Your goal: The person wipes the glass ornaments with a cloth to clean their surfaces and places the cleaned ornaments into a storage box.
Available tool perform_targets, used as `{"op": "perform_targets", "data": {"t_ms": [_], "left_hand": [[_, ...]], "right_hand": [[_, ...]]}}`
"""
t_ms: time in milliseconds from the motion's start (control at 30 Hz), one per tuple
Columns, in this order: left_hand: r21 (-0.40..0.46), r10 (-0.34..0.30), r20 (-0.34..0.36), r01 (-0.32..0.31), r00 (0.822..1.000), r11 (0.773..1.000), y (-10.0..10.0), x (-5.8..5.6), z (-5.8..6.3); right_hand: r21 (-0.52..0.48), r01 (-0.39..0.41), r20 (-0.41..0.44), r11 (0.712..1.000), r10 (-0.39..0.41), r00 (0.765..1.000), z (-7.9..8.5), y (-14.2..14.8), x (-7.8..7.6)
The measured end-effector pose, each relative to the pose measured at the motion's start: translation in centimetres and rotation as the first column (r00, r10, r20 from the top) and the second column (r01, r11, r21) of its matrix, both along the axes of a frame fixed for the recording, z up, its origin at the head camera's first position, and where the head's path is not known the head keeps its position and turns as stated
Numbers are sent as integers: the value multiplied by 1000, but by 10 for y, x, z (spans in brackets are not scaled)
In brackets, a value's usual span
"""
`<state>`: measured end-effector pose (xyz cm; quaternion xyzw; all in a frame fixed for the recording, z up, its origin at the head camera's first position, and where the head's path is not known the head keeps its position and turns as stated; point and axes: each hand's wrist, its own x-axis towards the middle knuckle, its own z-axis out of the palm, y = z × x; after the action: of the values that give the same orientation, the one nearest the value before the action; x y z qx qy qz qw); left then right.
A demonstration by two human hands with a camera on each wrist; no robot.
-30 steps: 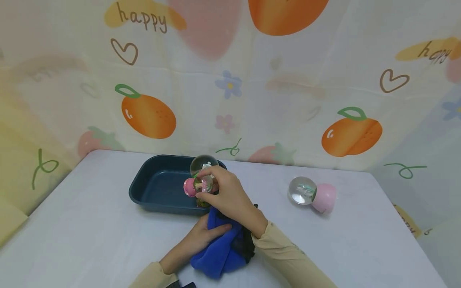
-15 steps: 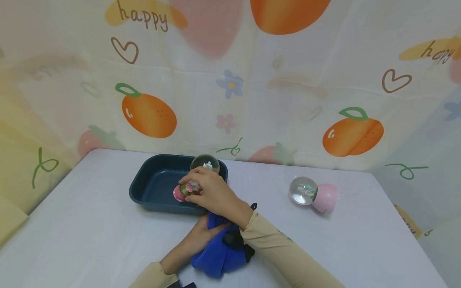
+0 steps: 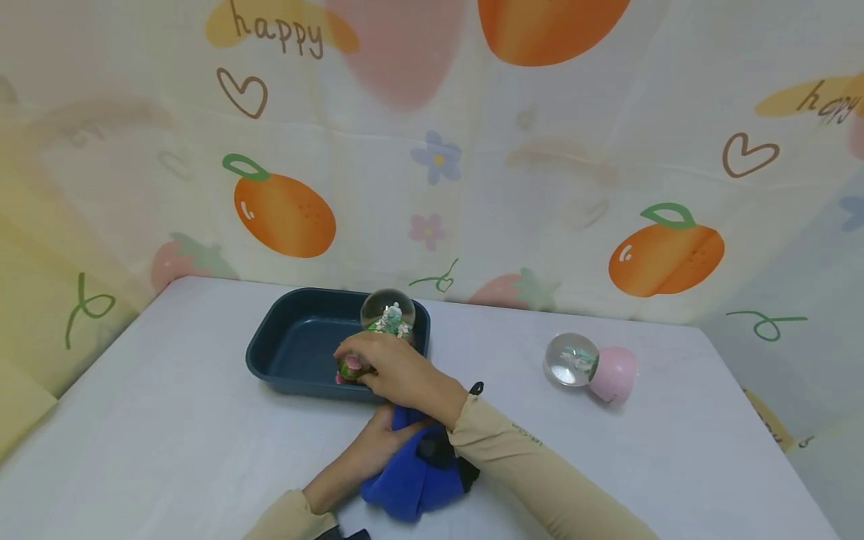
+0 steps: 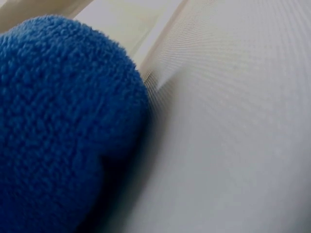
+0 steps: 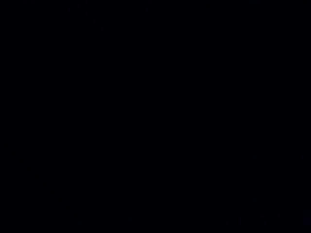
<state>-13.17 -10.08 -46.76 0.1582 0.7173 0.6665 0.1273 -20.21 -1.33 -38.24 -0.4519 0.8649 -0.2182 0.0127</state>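
While the left hand (image 3: pixel 379 444) gripped a blue cloth (image 3: pixel 408 480) at a white table (image 3: pixel 169 420), the right hand (image 3: pixel 398 369) pinched a small snow globe (image 3: pixel 351 368) inside a dark tray (image 3: pixel 304 345), near a larger globe (image 3: pixel 388 313); a pink-based globe (image 3: pixel 594 369) lay on its side, well apart, to the right.

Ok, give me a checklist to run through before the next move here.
1. Right hand grips small globe: ok.
2. Small globe resting on the tray floor: cannot tell, its underside is hidden.
3. Left hand holds blue cloth: ok.
4. Large globe dome up: ok, though its base is hidden.
5. Rightmost globe upright: not ok, it lies on its side on the table.
6. Right wrist view usable: not ok, all black.
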Motion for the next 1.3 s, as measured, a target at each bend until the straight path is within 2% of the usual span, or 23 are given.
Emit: {"op": "perform_targets", "data": {"t_ms": [200, 367, 633, 767, 867, 1067, 1300], "left_hand": [[7, 1, -7, 0, 1000, 1000, 1, 0, 1], [12, -7, 19, 7, 1000, 1000, 1, 1, 2], [24, -51, 8, 50, 999, 998, -1, 0, 1], [30, -61, -14, 61, 998, 998, -2, -1, 0], [23, -55, -6, 55, 998, 998, -2, 0, 1], [30, -79, 10, 79, 997, 996, -2, 0, 1], [14, -58, 15, 58, 998, 998, -2, 0, 1]], "right_hand": [[35, -3, 16, 999, 2, 1000, -1, 0, -2], [22, 7, 72, 1000, -9, 997, -3, 1, -4], [-86, 8, 150, 996, 5, 989, 3, 10, -3], [-141, 0, 191, 990, 28, 981, 11, 18, 3], [-184, -9, 212, 983, 48, 976, 18, 27, 9], [-268, -13, 185, 963, 65, 981, 27, 51, 20], [-306, 20, 161, 952, 31, 986, 22, 83, 30]]}}
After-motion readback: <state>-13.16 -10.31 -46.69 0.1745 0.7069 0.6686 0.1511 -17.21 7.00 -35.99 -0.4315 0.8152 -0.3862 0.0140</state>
